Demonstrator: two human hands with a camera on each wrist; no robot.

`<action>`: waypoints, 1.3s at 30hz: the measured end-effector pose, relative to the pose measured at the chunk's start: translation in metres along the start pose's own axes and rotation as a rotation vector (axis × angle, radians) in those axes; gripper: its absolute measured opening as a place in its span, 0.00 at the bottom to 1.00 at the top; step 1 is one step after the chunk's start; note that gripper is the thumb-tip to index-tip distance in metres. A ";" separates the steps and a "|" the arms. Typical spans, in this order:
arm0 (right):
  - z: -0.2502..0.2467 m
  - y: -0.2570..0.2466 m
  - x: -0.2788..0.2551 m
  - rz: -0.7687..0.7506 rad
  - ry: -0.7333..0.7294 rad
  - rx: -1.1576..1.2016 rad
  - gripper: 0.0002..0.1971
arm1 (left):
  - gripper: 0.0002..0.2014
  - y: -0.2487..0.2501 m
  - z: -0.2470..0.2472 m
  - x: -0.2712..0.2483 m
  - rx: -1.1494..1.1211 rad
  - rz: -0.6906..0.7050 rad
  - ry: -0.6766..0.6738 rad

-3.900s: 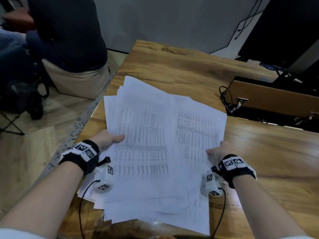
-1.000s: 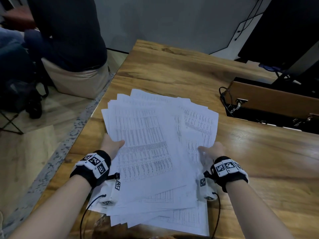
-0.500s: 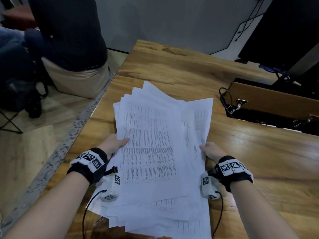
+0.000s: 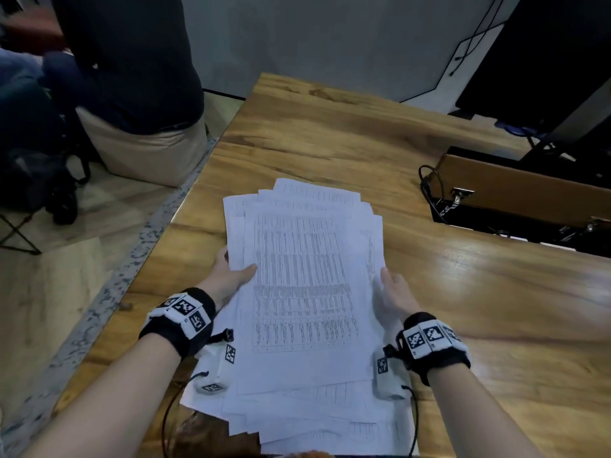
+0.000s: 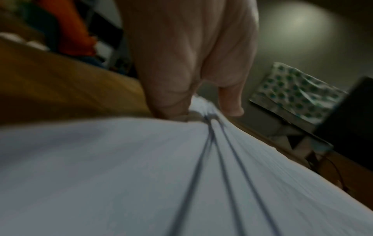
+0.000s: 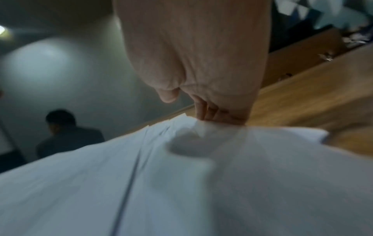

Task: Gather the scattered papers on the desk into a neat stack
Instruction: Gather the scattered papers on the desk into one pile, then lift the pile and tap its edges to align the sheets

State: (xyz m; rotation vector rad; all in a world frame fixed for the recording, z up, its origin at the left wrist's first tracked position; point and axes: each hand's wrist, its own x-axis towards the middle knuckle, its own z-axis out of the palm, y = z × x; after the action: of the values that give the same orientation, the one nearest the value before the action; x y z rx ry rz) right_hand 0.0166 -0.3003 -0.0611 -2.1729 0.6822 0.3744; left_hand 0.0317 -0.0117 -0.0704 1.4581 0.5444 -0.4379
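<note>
A pile of white printed papers (image 4: 304,292) lies in the middle of the wooden desk (image 4: 330,133), roughly squared, with sheet edges still fanned at the far and near ends. My left hand (image 4: 231,276) grips the pile's left edge, thumb on top and fingers underneath. My right hand (image 4: 393,292) holds the right edge the same way. In the left wrist view, the papers (image 5: 141,175) bunch under the left hand (image 5: 181,71). In the right wrist view, the fingers (image 6: 203,111) of the right hand curl at the edge of the papers (image 6: 181,183).
A person (image 4: 132,77) sits just beyond the desk's left edge. At the right, an open cable recess with a brown flap (image 4: 522,200) holds black cables (image 4: 429,183). A dark screen (image 4: 545,61) stands at the far right.
The widely fanned sheets have been drawn into a narrower, straighter pile. Both hands have moved inward along its sides.
</note>
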 end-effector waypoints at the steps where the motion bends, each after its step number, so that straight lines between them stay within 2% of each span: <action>1: 0.009 0.003 -0.001 -0.007 0.022 -0.057 0.28 | 0.38 0.000 0.006 -0.002 0.023 -0.001 0.026; 4: 0.032 0.008 0.002 -0.021 0.040 -0.093 0.30 | 0.40 -0.001 0.030 -0.005 0.136 0.007 0.007; 9: 0.022 0.026 0.036 0.070 -0.129 -0.027 0.40 | 0.33 -0.004 0.021 -0.003 0.187 -0.055 -0.026; 11: 0.026 0.038 0.050 0.062 -0.190 0.052 0.48 | 0.31 -0.008 0.017 0.000 0.212 -0.039 -0.070; 12: 0.024 0.026 0.032 0.041 -0.217 0.122 0.45 | 0.28 -0.008 0.019 -0.001 0.226 -0.016 -0.092; 14: 0.019 0.012 0.007 0.016 -0.257 0.173 0.28 | 0.26 -0.003 0.022 -0.008 0.217 0.023 -0.104; 15: 0.016 0.007 0.000 -0.007 -0.239 0.165 0.22 | 0.26 0.000 0.019 -0.011 0.192 0.034 -0.118; 16: 0.009 0.005 -0.005 -0.027 -0.203 0.144 0.26 | 0.26 0.001 0.014 -0.012 0.157 0.042 -0.137; 18: 0.001 0.006 -0.006 -0.015 -0.123 0.145 0.45 | 0.26 0.005 0.000 -0.015 0.069 0.027 -0.171; 19: -0.001 0.006 -0.004 -0.017 -0.136 0.174 0.51 | 0.25 0.007 -0.007 -0.015 0.024 0.012 -0.189; 20: -0.001 0.007 -0.003 -0.011 -0.182 0.251 0.51 | 0.24 0.007 -0.011 -0.014 0.002 -0.003 -0.200; 23: 0.006 0.000 -0.011 0.032 -0.321 0.404 0.26 | 0.28 0.001 -0.013 -0.004 0.077 -0.001 -0.138; 24: 0.011 -0.001 -0.013 0.055 -0.330 0.401 0.22 | 0.32 -0.002 -0.010 -0.001 0.131 0.007 -0.097; 26: 0.019 0.001 -0.013 0.075 -0.285 0.373 0.20 | 0.41 -0.007 -0.005 0.007 0.201 -0.003 -0.016; 27: 0.020 0.003 -0.011 0.082 -0.255 0.366 0.19 | 0.42 -0.007 -0.005 0.009 0.210 -0.017 0.041; 30: 0.013 0.007 -0.006 0.123 -0.239 0.369 0.18 | 0.31 -0.008 -0.014 0.018 0.195 -0.073 0.151; 33: 0.014 0.004 -0.004 0.098 -0.246 0.330 0.15 | 0.23 -0.011 -0.014 0.020 0.296 -0.022 0.084; 36: 0.020 -0.001 -0.003 0.029 -0.263 0.229 0.19 | 0.27 -0.010 -0.002 0.019 0.308 0.053 -0.020; 39: 0.020 0.001 -0.003 0.028 -0.288 0.228 0.20 | 0.31 -0.015 -0.003 0.025 0.213 0.041 0.000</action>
State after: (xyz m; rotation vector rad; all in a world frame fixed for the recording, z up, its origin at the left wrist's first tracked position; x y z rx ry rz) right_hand 0.0131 -0.2841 -0.0733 -1.8500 0.5638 0.5818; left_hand 0.0423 -0.0083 -0.0975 1.6702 0.4772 -0.4745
